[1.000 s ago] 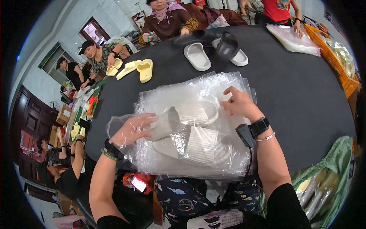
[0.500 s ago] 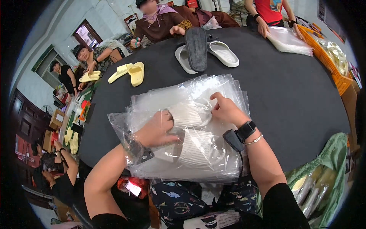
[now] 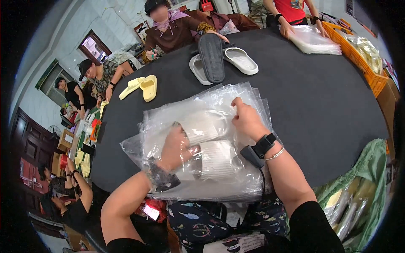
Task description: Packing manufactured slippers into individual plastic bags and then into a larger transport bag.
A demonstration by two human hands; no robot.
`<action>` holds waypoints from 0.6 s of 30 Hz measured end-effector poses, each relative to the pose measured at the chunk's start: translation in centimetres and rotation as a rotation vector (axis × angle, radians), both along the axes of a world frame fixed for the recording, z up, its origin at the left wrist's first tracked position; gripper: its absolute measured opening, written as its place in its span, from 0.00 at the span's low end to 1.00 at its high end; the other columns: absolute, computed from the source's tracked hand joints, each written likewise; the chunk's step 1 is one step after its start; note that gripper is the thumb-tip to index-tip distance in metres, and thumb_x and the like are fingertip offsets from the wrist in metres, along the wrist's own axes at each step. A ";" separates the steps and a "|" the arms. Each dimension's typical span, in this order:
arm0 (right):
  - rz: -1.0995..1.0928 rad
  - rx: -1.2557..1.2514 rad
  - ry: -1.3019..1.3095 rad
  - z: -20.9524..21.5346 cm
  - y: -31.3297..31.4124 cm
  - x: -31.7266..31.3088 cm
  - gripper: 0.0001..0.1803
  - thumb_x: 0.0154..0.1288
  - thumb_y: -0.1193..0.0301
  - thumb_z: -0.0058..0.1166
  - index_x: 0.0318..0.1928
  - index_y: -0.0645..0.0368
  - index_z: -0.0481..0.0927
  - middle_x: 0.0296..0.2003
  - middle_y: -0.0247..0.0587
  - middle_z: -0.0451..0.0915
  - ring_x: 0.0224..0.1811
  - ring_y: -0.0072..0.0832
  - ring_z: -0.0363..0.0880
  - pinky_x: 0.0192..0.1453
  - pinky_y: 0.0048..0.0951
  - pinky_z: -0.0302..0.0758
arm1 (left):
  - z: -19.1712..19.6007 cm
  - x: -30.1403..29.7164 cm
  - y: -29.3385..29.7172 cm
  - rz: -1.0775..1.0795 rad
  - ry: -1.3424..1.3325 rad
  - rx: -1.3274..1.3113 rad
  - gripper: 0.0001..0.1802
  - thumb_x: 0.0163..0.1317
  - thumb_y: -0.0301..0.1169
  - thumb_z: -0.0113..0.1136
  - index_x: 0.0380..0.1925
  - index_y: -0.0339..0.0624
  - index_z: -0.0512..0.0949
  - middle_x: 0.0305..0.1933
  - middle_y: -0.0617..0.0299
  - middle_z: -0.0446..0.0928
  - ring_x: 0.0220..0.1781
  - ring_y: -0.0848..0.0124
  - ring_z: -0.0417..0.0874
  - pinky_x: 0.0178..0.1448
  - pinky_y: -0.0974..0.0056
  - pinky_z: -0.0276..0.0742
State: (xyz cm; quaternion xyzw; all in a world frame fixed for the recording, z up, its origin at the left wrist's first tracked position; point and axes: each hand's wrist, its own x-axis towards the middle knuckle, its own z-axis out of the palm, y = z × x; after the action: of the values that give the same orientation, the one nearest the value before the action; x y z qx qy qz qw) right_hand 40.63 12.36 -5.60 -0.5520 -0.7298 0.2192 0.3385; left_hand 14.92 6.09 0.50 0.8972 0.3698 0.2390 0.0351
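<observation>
Slippers are going into a bag, I judge, and the pair is nearly in. At the near edge of the black tabletop (image 3: 320, 109) my left hand (image 3: 175, 145) lies flat, fingers spread, inside the mouth of the top clear bag (image 3: 202, 114), pressing on a white ribbed slipper (image 3: 217, 160) rather than gripping it. A second white slipper (image 3: 200, 128) lies just beyond it, under the same film. To the right, my right hand (image 3: 247, 120) pinches the bag's upper layer between thumb and fingertips, holding it taut. The bag sits on a stack of empty clear bags (image 3: 253, 185) that reaches the near edge. Next, I think, both slippers need seating deep and side by side, which calls for keeping the film lifted so that the ribs don't snag. Farther off, toward the far edge, a yellow pair (image 3: 143, 86) lies left, and a dark sole (image 3: 211, 57) rests across two white slippers.
</observation>
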 end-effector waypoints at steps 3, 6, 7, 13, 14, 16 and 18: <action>-0.117 0.092 -0.015 -0.9 0.6 1.2 0.19 0.56 0.79 0.57 0.49 0.62 0.70 0.37 0.56 0.82 0.43 0.51 0.82 0.47 0.46 0.77 | 1.8 -2.8 1.1 -0.035 0.087 -0.109 0.25 0.48 0.31 0.64 0.51 0.46 0.82 0.54 0.51 0.79 0.57 0.48 0.76 0.63 0.53 0.72; -0.145 0.068 -0.024 -0.7 0.7 1.4 0.18 0.56 0.79 0.57 0.48 0.61 0.70 0.38 0.54 0.82 0.43 0.51 0.82 0.46 0.46 0.77 | 1.3 -7.2 1.8 0.005 0.110 -0.194 0.25 0.48 0.28 0.63 0.50 0.42 0.81 0.59 0.48 0.76 0.63 0.47 0.72 0.66 0.53 0.69; -0.116 -0.002 -0.029 -0.4 0.7 1.3 0.17 0.58 0.77 0.56 0.47 0.61 0.70 0.42 0.55 0.82 0.45 0.53 0.81 0.48 0.49 0.77 | 0.6 -8.7 1.9 0.012 0.113 -0.192 0.25 0.48 0.28 0.63 0.50 0.42 0.81 0.59 0.48 0.76 0.63 0.47 0.72 0.66 0.53 0.69; -0.046 0.140 0.016 1.1 0.2 2.0 0.18 0.57 0.73 0.61 0.48 0.60 0.72 0.51 0.54 0.78 0.51 0.50 0.79 0.51 0.45 0.76 | -0.2 -7.7 1.5 0.034 0.108 -0.237 0.27 0.51 0.32 0.66 0.55 0.40 0.78 0.63 0.45 0.72 0.65 0.45 0.69 0.69 0.52 0.67; -0.041 0.139 0.014 1.9 -0.1 2.1 0.18 0.57 0.73 0.61 0.48 0.60 0.72 0.51 0.54 0.78 0.51 0.50 0.79 0.51 0.45 0.76 | -0.1 -7.1 1.5 0.037 0.083 -0.235 0.29 0.52 0.34 0.67 0.56 0.40 0.77 0.63 0.46 0.72 0.65 0.45 0.69 0.70 0.52 0.66; 0.298 0.344 -0.010 3.1 -0.5 2.3 0.33 0.52 0.63 0.70 0.57 0.56 0.71 0.61 0.54 0.71 0.67 0.50 0.67 0.64 0.45 0.70 | -0.4 -6.7 1.5 0.044 0.054 -0.234 0.31 0.52 0.36 0.67 0.58 0.40 0.76 0.64 0.47 0.72 0.65 0.45 0.69 0.70 0.51 0.65; 0.364 0.236 -0.101 2.5 -2.2 1.3 0.43 0.47 0.58 0.73 0.62 0.53 0.67 0.66 0.54 0.65 0.72 0.50 0.58 0.70 0.46 0.64 | -0.8 -7.1 1.4 0.024 0.091 -0.200 0.32 0.54 0.40 0.67 0.60 0.41 0.75 0.64 0.48 0.72 0.65 0.45 0.69 0.71 0.50 0.64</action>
State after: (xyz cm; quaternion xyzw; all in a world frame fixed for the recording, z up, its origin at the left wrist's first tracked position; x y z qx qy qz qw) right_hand 41.94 10.12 -3.05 -0.3779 -0.8540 0.1621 0.3187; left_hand 7.83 7.48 -0.33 0.8946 0.4038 0.1603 0.1050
